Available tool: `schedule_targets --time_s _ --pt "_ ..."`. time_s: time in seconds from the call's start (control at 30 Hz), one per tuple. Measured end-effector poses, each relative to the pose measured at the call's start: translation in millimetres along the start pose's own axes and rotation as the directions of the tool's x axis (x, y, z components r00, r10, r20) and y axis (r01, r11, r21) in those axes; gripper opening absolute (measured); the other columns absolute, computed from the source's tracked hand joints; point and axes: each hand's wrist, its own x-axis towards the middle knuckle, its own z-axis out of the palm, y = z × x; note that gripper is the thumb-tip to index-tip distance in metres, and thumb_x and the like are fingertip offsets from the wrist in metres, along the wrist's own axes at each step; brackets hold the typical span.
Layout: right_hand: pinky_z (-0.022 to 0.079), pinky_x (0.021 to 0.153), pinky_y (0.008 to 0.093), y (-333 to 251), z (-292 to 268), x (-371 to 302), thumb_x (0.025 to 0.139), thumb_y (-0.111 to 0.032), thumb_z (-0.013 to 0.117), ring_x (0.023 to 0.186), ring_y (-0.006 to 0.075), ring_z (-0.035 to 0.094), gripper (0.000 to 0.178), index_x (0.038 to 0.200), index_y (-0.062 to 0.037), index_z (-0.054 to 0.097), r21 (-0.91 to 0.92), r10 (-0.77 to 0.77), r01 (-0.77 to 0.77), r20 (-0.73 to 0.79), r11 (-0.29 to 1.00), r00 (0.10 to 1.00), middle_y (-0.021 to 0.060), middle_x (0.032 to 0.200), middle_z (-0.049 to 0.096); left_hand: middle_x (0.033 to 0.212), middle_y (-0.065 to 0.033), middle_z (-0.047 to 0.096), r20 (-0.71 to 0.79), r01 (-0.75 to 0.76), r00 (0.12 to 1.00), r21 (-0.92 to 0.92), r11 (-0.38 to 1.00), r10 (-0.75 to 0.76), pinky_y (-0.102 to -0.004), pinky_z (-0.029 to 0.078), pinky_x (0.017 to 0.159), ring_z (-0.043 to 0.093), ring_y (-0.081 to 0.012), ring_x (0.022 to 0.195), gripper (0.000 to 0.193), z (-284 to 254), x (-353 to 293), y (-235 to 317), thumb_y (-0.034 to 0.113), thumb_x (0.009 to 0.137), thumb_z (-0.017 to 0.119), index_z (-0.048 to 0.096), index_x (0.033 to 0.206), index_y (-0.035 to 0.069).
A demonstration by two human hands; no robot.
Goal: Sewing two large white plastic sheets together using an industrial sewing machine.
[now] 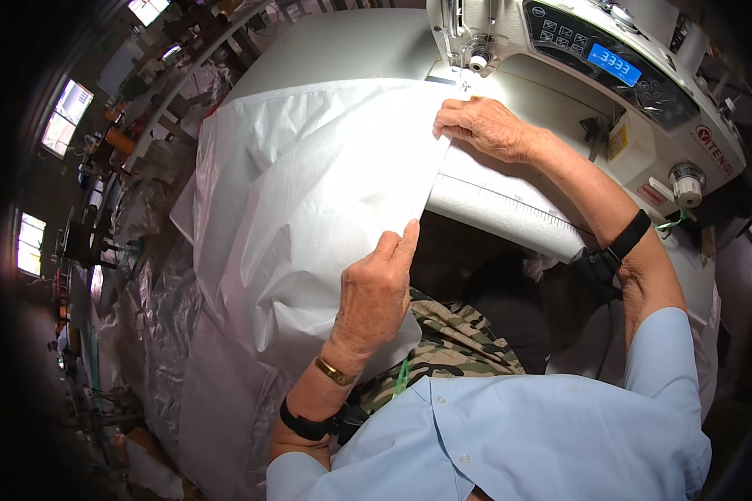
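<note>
A large sheet of white, shiny fabric [309,192] drapes over the front of the table and down toward my lap. My right hand [486,127] pinches its right edge close to the needle area of a white sewing machine [510,37]. Lower along the same edge, my left hand [378,280] grips the fabric, the index finger lying along the border. The presser foot [464,83] sits just beyond my right fingertips, brightly lit. Glare hides whether the fabric lies under it.
A control panel with a lit blue display [615,63] is on the machine's arm. A ruler scale [518,200] runs along the table's front edge. Crumpled translucent sheeting [171,367] hangs at the left. Cluttered racks [117,159] stand farther left, near bright windows.
</note>
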Motion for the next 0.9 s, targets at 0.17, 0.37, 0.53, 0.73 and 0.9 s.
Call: schedule_targets --time_s 0.17,0.37,0.53,0.73,0.9 --pt "0.048 0.082 0.044 0 6 1 0.102 -0.026 0.051 0.087 0.0291 0.064 0.019 0.101 -0.0101 0.061 0.032 0.043 -0.041 -0.071 0.999 0.997 0.0066 0.095 0.062 0.088 -0.0143 0.055 -0.092 -0.005 0.996 -0.02 1.0 0.003 -0.0366 0.05 0.06 0.059 -0.0265 0.064 0.056 7 -2 -3 -0.011 0.077 0.061 0.057 0.132 -0.005" --pt "0.048 0.077 0.0426 0 15 4 0.093 -0.016 0.063 0.083 0.0285 0.064 0.008 0.093 -0.009 0.061 0.059 0.125 -0.116 -0.179 0.991 0.976 0.006 0.093 0.062 0.086 -0.0148 0.054 -0.212 0.019 0.977 -0.017 1.0 -0.022 -0.0375 0.047 0.058 0.058 -0.0286 0.064 0.041 19 0 -12 -0.001 0.082 0.068 0.062 0.123 -0.005" --pt "0.048 0.078 0.045 2 16 1 0.085 -0.008 0.066 0.083 0.029 0.064 0.006 0.087 -0.0072 0.061 -0.234 -0.003 -0.079 -0.33 0.969 0.944 0.0071 0.09 0.063 0.084 -0.014 0.055 -0.223 0.079 0.971 -0.048 0.996 -0.088 -0.0389 0.046 0.058 0.059 -0.03 0.064 0.032 27 1 -18 0.001 0.082 0.07 0.065 0.113 -0.001" --pt "0.051 0.09 0.0441 5 13 -9 0.084 -0.006 0.065 0.095 0.029 0.065 0.014 0.098 -0.0073 0.066 -0.214 -0.011 -0.047 -0.265 0.976 0.964 0.0095 0.104 0.069 0.08 -0.0122 0.057 -0.254 0.092 0.957 -0.193 0.977 -0.141 -0.0367 0.043 0.055 0.057 -0.027 0.06 0.021 29 3 -26 0.004 0.084 0.071 0.067 0.104 0.002" --pt "0.052 0.088 0.0401 7 10 -7 0.088 -0.002 0.064 0.095 0.029 0.066 0.015 0.102 -0.0064 0.065 -0.129 -0.009 -0.018 -0.213 0.992 0.977 0.0085 0.107 0.068 0.075 -0.0106 0.056 -0.302 0.097 0.936 -0.278 0.956 -0.183 -0.0347 0.041 0.053 0.055 -0.024 0.056 0.012 28 8 -29 0.009 0.087 0.072 0.068 0.096 0.002"
